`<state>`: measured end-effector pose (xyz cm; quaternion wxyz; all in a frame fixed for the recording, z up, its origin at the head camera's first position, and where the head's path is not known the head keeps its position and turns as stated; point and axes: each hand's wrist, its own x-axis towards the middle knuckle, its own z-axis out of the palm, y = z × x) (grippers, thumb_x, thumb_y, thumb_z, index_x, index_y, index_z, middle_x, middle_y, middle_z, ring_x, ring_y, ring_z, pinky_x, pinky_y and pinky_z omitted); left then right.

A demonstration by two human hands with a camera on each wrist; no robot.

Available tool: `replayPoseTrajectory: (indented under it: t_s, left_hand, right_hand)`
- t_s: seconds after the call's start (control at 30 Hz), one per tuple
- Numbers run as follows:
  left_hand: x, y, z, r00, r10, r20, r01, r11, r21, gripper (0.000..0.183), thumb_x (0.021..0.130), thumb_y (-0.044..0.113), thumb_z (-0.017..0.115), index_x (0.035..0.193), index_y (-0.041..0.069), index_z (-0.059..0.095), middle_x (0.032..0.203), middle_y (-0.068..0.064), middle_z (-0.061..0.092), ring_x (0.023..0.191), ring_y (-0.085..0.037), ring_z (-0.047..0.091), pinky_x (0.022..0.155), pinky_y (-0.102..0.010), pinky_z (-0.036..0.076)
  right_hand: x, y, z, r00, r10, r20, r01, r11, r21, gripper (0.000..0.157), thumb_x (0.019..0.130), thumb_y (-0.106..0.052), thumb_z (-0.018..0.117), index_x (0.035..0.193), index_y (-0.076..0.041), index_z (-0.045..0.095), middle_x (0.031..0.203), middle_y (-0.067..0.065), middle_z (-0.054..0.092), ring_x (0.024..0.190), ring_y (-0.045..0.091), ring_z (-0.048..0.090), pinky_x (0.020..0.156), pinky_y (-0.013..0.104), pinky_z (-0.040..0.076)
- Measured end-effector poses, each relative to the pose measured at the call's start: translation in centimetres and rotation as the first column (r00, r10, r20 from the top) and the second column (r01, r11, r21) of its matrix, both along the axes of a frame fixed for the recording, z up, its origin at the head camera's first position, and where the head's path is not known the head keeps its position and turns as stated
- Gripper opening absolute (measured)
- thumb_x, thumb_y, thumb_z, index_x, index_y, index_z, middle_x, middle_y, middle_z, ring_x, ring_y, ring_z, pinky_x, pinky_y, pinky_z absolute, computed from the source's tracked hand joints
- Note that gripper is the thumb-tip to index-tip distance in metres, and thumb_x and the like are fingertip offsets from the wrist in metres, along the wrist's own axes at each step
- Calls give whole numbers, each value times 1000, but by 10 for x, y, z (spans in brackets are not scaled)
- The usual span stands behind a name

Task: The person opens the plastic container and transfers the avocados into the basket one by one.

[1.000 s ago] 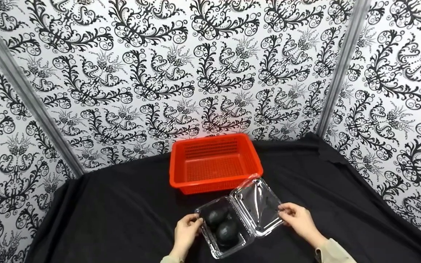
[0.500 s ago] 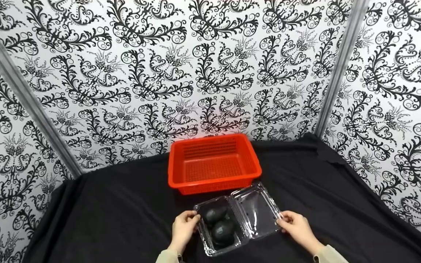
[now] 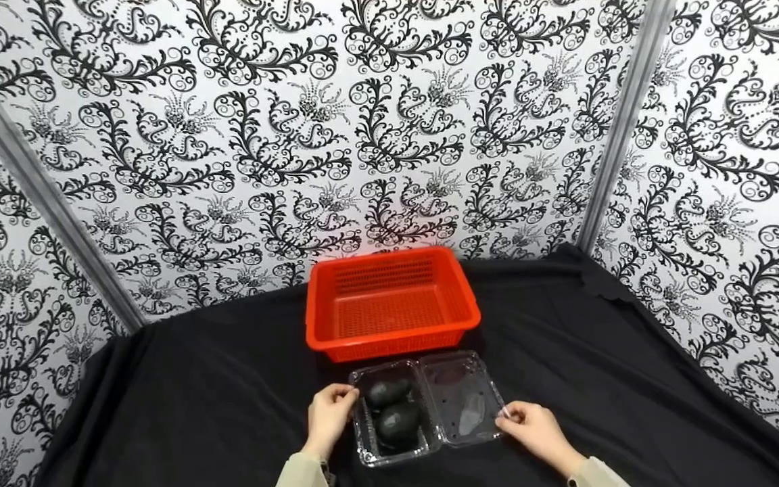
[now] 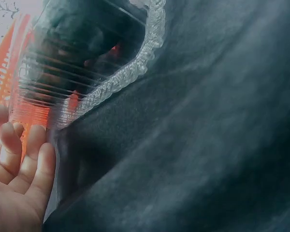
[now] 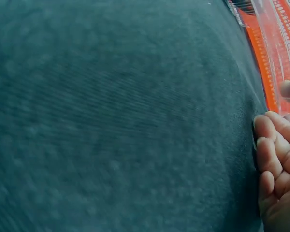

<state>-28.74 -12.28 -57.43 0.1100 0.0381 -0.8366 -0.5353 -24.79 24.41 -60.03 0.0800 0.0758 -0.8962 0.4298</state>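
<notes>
A clear plastic clamshell box (image 3: 430,426) lies spread open in front of the basket, its lid (image 3: 460,389) folded out to the right. Dark green avocados (image 3: 397,423) sit in its left half, one behind the other. My left hand (image 3: 328,414) pinches the left rim of the box between thumb and fingers; in the left wrist view the hand (image 4: 21,169) is at the ribbed plastic wall (image 4: 53,82). At the lid's right edge, my right hand (image 3: 535,433) pinches the plastic. The right wrist view shows that hand (image 5: 282,164) with curled fingers by the clear lid.
Behind the box stands a red plastic basket (image 3: 393,345) with slotted walls and nothing visible inside. Black cloth (image 3: 227,399) with folds covers the table. Patterned white panels (image 3: 389,135) rise at the back and on both sides.
The lid has swung down from a raised tilt to lie nearly flat on the right. Both hands, still holding the plastic, and the box have shifted slightly left in the head view.
</notes>
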Motion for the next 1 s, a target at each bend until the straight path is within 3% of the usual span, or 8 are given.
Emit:
replayPoseTrajectory:
  t_s: [0.27, 0.6, 1.0]
  left_hand:
    - [-6, -7, 0, 1000, 24, -11, -25, 1000, -14, 11, 84, 18, 73, 86, 8, 72, 63, 2, 57, 48, -8, 52, 49, -26, 45]
    - [-11, -8, 1, 999, 47, -4, -47, 999, -8, 13, 84, 20, 73, 86, 8, 73, 62, 3, 57, 48, -7, 51, 51, -26, 46]
    - [-13, -6, -5, 998, 63, 2, -63, 998, 17, 16, 86, 24, 72, 85, 8, 73, 66, 1, 61, 52, -9, 54, 53, -26, 48]
  right_hand:
    - [-4, -7, 0, 1000, 6, 23, -9, 993, 114, 14, 79, -26, 74, 75, -21, 62, 61, -15, 48, 54, 1, 43, 52, 20, 36]
    - [-3, -12, 1, 997, 0, 73, -11, 987, 158, 24, 79, -34, 75, 77, -22, 55, 58, -12, 44, 48, 3, 39, 46, 21, 32]
    - [-6, -19, -3, 995, -81, 51, 64, 958, 280, 26, 74, -34, 75, 72, -25, 50, 55, -13, 39, 47, 5, 36, 44, 23, 28]
